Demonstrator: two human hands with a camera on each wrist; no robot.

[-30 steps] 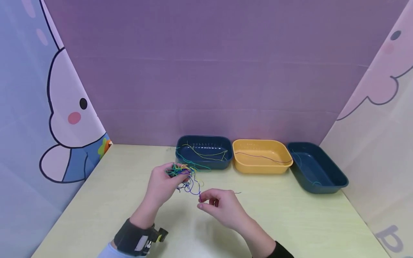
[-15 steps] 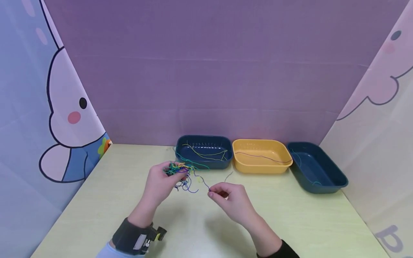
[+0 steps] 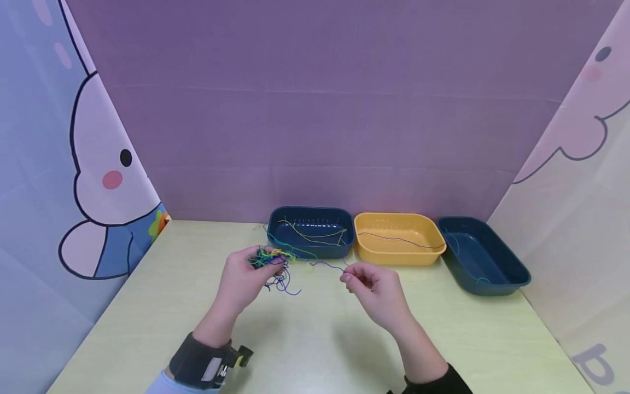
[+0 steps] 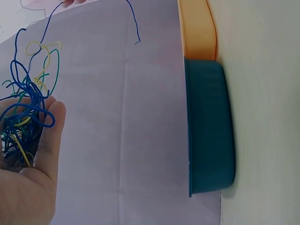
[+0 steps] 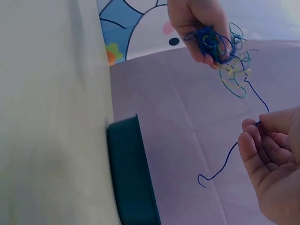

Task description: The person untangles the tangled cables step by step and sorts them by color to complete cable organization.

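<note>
**One lone letter, no readable words**

On the right panel [image 3: 581, 246], toward its near end, stands a single large letter [image 3: 592, 364] in greyish purple, with a rounded bowl and a stem. It is set at a slant, so whether it is a p, a d or an a cannot be told. A small white label [image 3: 212, 369] sits on the dark wristband [image 3: 191, 364] below the left hand [image 3: 246, 279]; any print on it is too small to read.

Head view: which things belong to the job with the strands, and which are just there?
In the job: tangled strands, held by left hand; blue strand, pinched by right hand; probably yellow tray and dark blue trays, holding strands.

Just there: purple backdrop, printed side panels.
</note>
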